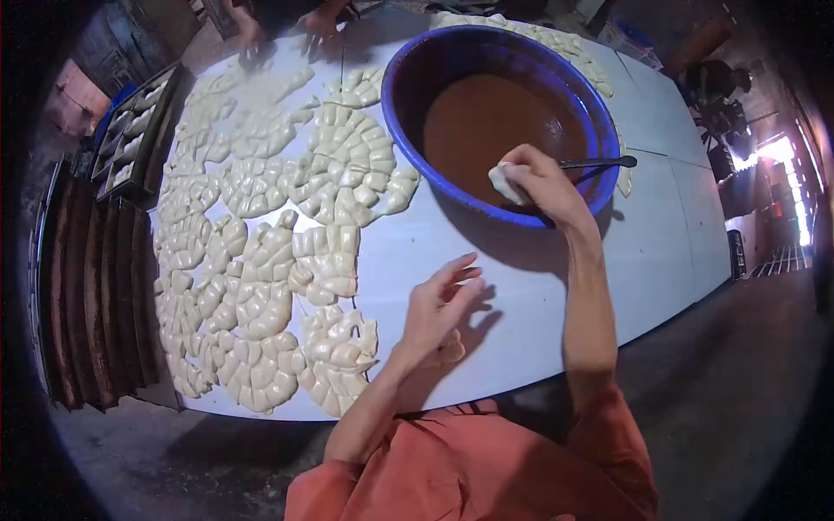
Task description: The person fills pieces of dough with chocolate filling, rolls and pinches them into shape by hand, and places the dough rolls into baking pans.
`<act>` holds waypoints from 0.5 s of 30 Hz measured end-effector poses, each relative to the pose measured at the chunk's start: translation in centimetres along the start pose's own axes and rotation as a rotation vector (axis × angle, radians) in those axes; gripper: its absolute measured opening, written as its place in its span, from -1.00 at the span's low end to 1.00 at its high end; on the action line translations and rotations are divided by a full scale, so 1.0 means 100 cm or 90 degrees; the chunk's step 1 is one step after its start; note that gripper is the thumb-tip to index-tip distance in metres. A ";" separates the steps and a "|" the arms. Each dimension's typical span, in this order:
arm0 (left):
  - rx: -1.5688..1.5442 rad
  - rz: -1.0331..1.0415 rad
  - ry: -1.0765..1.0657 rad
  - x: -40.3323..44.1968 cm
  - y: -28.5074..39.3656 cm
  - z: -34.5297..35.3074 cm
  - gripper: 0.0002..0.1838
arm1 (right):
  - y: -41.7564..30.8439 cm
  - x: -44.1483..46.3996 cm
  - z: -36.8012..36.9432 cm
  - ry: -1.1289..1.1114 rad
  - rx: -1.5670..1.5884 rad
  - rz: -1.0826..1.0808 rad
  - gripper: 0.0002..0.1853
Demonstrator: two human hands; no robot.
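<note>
My right hand (543,187) is over the near side of a blue tub (408,143), its fingers closed on a white piece of dough (506,184). Inside the tub lies a smooth brown filling (486,122). A dark-handled utensil (608,162) rests across the tub's right rim, just beyond my right hand; its far end is hidden. My left hand (440,304) is above the white table with its fingers apart and nothing in them. Beneath that wrist, partly covered, a small pale-brown piece (450,349) lies on the table. Left of it, flattened dough pieces (261,278) spread in joined clusters.
Another person's hands (320,26) are at the table's far left edge. More dough pieces (565,48) lie behind the tub. Dark stacked trays (95,295) stand at the left, below a rack with pale pieces (130,139). The white table (669,208) extends to the right.
</note>
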State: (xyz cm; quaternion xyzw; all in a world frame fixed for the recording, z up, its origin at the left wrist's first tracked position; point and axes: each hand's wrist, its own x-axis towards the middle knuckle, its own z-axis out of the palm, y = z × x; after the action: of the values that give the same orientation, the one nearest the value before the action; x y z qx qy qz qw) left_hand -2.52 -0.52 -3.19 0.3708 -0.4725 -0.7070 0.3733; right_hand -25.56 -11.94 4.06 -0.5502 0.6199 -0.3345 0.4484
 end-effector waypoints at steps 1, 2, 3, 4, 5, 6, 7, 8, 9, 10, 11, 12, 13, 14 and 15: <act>0.014 -0.006 0.023 -0.002 0.005 -0.005 -0.54 | 0.001 0.011 0.000 0.000 0.001 -0.002 -0.80; 0.016 -0.005 0.024 -0.003 0.005 -0.011 -0.54 | 0.003 0.020 0.002 -0.057 -0.200 -0.004 -0.78; 0.018 -0.018 0.033 -0.004 0.003 -0.017 -0.54 | 0.006 0.026 0.004 -0.114 -0.400 -0.006 -0.76; 0.019 -0.031 0.042 -0.005 0.002 -0.020 -0.54 | 0.013 0.031 0.005 -0.113 -0.398 -0.006 -0.76; 0.023 -0.038 0.051 -0.008 0.004 -0.021 -0.56 | 0.021 0.035 0.004 -0.193 -0.452 -0.043 -0.73; 0.023 -0.039 0.051 -0.010 0.001 -0.023 -0.56 | 0.016 0.033 0.006 -0.274 -0.505 -0.080 -0.70; 0.025 -0.044 0.050 -0.011 -0.003 -0.025 -0.56 | 0.000 0.024 0.003 -0.244 -0.445 -0.005 -0.71; 0.026 -0.048 0.051 -0.011 -0.005 -0.026 -0.57 | 0.003 0.027 0.002 -0.245 -0.449 -0.007 -0.71; 0.039 -0.059 0.057 -0.012 0.003 -0.024 -0.57 | 0.011 0.032 -0.001 -0.214 -0.411 -0.019 -0.72; 0.039 -0.057 0.056 -0.010 0.003 -0.023 -0.57 | 0.021 0.037 -0.002 -0.181 -0.371 -0.030 -0.72; 0.039 -0.060 0.051 -0.008 0.003 -0.021 -0.57 | 0.031 0.042 0.001 -0.174 -0.429 -0.040 -0.77; 0.041 -0.063 0.043 -0.006 0.003 -0.018 -0.57 | 0.026 0.039 0.004 -0.167 -0.429 -0.037 -0.77; 0.042 -0.061 0.036 -0.003 0.001 -0.017 -0.57 | 0.016 0.037 0.009 -0.194 -0.396 -0.020 -0.76; 0.045 -0.051 0.026 0.000 -0.003 -0.016 -0.57 | 0.010 0.035 0.011 -0.223 -0.365 -0.005 -0.75; 0.048 -0.043 0.021 0.001 -0.003 -0.015 -0.57 | 0.004 0.032 0.011 -0.215 -0.164 -0.006 -0.79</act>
State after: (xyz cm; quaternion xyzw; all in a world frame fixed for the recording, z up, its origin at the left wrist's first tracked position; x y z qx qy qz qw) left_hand -1.33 -1.15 -3.87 0.4116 -0.4799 -0.6949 0.3427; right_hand -24.66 -14.96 2.64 -0.6539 0.5710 -0.1575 0.4707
